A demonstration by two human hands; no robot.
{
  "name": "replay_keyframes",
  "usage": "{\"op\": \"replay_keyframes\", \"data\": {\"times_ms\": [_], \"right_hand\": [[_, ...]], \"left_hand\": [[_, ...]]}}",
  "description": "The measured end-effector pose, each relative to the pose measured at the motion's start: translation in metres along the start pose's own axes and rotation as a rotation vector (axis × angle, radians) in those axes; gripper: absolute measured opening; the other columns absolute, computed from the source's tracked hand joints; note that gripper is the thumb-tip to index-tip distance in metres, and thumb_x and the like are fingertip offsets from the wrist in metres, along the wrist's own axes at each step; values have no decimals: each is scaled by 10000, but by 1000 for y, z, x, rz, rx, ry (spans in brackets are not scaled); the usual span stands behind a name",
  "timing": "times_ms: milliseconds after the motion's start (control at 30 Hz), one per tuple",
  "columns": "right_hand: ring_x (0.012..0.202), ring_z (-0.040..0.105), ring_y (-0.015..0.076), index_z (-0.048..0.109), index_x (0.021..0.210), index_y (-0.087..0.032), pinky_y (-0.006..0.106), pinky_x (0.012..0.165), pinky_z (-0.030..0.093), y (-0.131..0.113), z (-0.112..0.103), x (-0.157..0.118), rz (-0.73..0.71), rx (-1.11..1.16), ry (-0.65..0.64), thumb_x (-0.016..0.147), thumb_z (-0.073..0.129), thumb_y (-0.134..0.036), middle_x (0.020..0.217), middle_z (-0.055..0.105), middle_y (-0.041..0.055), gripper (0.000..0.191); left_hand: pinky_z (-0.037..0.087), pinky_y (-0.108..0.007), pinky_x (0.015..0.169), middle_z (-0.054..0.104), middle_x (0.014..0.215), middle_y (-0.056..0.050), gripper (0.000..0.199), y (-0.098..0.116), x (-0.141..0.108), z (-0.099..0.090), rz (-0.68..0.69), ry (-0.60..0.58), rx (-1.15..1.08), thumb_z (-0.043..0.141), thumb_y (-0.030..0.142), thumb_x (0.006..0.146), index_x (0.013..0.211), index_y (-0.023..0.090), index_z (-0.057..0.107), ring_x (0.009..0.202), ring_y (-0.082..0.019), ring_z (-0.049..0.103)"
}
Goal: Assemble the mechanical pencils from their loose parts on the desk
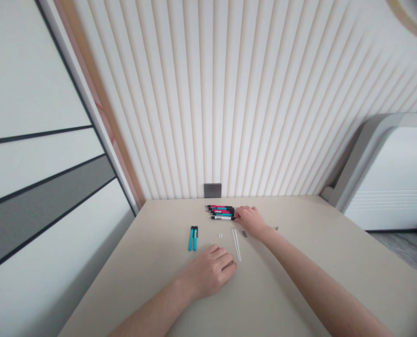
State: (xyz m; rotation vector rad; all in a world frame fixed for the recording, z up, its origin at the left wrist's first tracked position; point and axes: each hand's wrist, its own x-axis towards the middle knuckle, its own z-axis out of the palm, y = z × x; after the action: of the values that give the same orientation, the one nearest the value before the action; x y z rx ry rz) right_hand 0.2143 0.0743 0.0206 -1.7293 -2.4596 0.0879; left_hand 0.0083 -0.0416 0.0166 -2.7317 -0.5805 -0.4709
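Several pens (221,212) in red, blue, black and white lie side by side near the table's back edge. My right hand (249,219) is at their right ends, its fingers bent against the white pen's tip; whether it grips one is hidden. Resting on the table, my left hand (215,269) has its fingers curled under, and their tips are hidden. Between the hands lie two thin white sticks (236,244), small white pieces (220,235) and small dark pieces (244,233). Two blue pen barrels (193,238) with black ends lie at the left.
The beige table (131,271) meets a ribbed white wall (208,93) with a dark socket (212,190). A small grey piece (276,228) lies beyond my right wrist. White panels stand at the left, and a grey-white headboard (391,173) at the right.
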Motion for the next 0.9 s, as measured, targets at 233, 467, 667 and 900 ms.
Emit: {"op": "replay_keyframes", "data": {"times_ms": [233, 467, 667, 900], "right_hand": [[1019, 571, 210, 680, 1003, -220, 299, 834, 328, 1, -2, -1, -33, 6, -3, 898, 561, -237, 1047, 651, 76, 160], [1034, 543, 229, 639, 1036, -203, 333, 871, 333, 2, -16, -24, -75, -6, 142, 950, 480, -238, 1048, 657, 90, 184], [910, 583, 212, 636, 983, -215, 338, 819, 418, 12, -13, -78, -58, 351, 304, 975, 397, -297, 964, 677, 73, 253], [875, 586, 225, 649, 973, -226, 350, 794, 462, 2, -5, -111, -63, 662, 261, 975, 375, -383, 912, 663, 84, 316]], "left_hand": [[424, -307, 767, 606, 872, -52, 124, -1, 0, 1, 2, 50, -29, 487, 151, 935, 927, 159, 611, 847, -160, 539], [463, -346, 844, 626, 947, -62, 128, 0, 1, -1, -44, 104, -37, 499, 126, 915, 952, 152, 618, 928, -180, 561], [474, -384, 919, 624, 1096, -94, 296, -8, -4, -3, -260, 279, -20, 497, 100, 896, 1166, 182, 583, 1053, -212, 569], [477, -424, 949, 579, 1175, -137, 443, -24, -17, -2, -504, 371, -24, 532, 254, 925, 1347, 171, 429, 1123, -245, 545]]}}
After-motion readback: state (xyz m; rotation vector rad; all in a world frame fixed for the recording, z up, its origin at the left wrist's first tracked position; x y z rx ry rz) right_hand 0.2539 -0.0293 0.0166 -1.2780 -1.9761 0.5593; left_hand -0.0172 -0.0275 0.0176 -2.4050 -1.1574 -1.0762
